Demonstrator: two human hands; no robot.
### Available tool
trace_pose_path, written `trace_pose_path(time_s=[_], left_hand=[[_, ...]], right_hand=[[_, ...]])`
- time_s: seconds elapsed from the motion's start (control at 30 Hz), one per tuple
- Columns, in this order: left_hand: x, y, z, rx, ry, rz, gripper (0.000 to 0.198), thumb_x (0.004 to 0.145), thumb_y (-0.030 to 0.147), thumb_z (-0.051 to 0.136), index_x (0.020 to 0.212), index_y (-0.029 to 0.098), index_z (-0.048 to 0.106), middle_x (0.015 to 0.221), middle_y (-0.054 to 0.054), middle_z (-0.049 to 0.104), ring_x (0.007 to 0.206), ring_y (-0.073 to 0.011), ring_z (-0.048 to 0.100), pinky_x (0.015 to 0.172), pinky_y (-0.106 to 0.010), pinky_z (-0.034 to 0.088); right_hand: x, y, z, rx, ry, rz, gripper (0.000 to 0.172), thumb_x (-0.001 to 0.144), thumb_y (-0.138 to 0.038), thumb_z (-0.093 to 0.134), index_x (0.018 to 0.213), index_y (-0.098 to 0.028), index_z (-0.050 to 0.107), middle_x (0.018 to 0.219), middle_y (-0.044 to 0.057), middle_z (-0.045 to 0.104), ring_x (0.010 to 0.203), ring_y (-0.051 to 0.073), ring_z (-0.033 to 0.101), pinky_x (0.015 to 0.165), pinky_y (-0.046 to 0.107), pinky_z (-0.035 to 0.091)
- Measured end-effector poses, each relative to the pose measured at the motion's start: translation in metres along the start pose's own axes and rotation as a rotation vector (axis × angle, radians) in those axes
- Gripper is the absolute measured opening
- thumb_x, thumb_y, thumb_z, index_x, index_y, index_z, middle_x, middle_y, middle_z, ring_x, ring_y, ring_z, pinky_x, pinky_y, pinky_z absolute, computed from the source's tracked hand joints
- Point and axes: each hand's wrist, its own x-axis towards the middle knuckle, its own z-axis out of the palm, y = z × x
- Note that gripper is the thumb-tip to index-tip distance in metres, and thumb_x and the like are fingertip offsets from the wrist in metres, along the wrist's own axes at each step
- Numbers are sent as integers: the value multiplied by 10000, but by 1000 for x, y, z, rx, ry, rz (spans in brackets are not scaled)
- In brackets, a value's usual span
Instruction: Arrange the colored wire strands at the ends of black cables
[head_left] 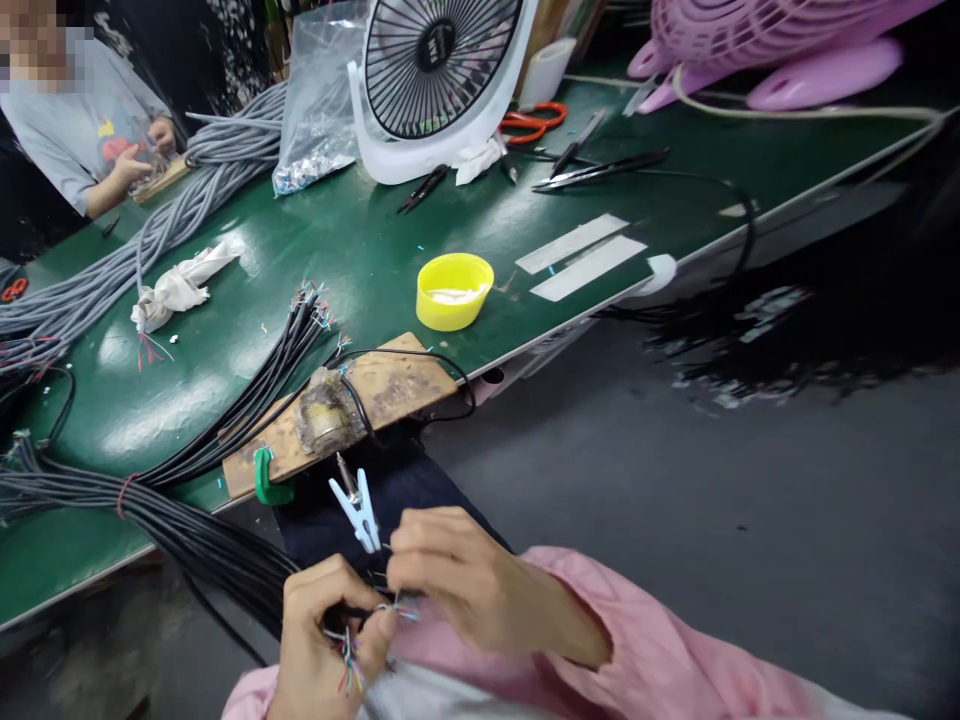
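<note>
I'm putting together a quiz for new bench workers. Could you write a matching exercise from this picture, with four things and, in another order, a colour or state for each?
Things
1. Cup
2. Clothes peg
3. Clamp
4. Left hand

Colour or state
A. Green, at the edge of the wooden board
B. Closed around cable ends with thin coloured wires
C. Yellow, standing on the table
D. Light blue

Pairs: 1-C, 2-D, 3-A, 4-B

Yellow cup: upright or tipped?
Upright: the cup stands on the table, open rim up, white pieces inside.
</note>
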Motion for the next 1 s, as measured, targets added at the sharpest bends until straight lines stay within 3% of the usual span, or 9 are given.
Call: trace_pose_path(time_s=[0.1, 0.17, 0.27, 0.37, 0.53, 0.73, 1.0], left_hand=[[-2, -1, 2, -37, 30, -3, 275, 855, 292, 601, 605, 178, 588, 506, 25, 557, 443, -80, 491, 441, -171, 351], [-5, -3, 5, -76, 85, -2, 246, 848, 273, 611, 620, 182, 595, 527, 24, 583, 468, -86, 511, 463, -172, 366], [-7, -6, 10, -155, 271, -49, 268, 834, 294, 631, 597, 182, 580, 524, 28, 578, 477, -89, 499, 483, -176, 372], [-4, -9, 14, -170, 368, -42, 280, 820, 278, 638, 568, 178, 569, 494, 36, 542, 448, -85, 472, 451, -172, 356], [1, -10, 15, -99, 381, -34, 304, 817, 243, 626, 535, 166, 544, 470, 41, 500, 416, -80, 458, 422, -165, 355], [3, -9, 17, 10, 331, -27, 303, 822, 228, 608, 535, 164, 535, 467, 50, 461, 397, -72, 441, 403, -160, 339], [7, -8, 17, 14, 324, 1, 269, 812, 192, 614, 558, 171, 532, 479, 60, 475, 412, -65, 448, 422, -155, 343]], right_hand=[[7, 16, 9, 266, 113, 267, 314, 1001, -304, 397, 813, -155, 599, 759, 37, 560, 682, 120, 526, 604, 239, 418], [15, 24, 21, 537, 129, 452, 377, 966, -443, 450, 816, -145, 625, 749, 29, 530, 620, 111, 501, 553, 234, 405], [27, 30, 44, 1056, 50, 588, 608, 883, -675, 413, 783, -127, 656, 697, 22, 514, 545, 95, 459, 495, 225, 369], [35, 28, 56, 1351, 62, 683, 650, 787, -743, 505, 723, -116, 665, 639, 21, 527, 550, 95, 462, 517, 220, 357], [40, 24, 53, 1319, 136, 845, 573, 680, -676, 686, 580, -115, 618, 565, -1, 504, 514, 77, 422, 487, 204, 310], [43, 21, 49, 1241, 169, 879, 559, 662, -666, 697, 571, -121, 611, 513, -14, 490, 444, 59, 348, 415, 203, 232], [38, 24, 54, 1313, 146, 921, 576, 646, -685, 701, 588, -120, 602, 536, -6, 508, 456, 68, 413, 438, 200, 290]])
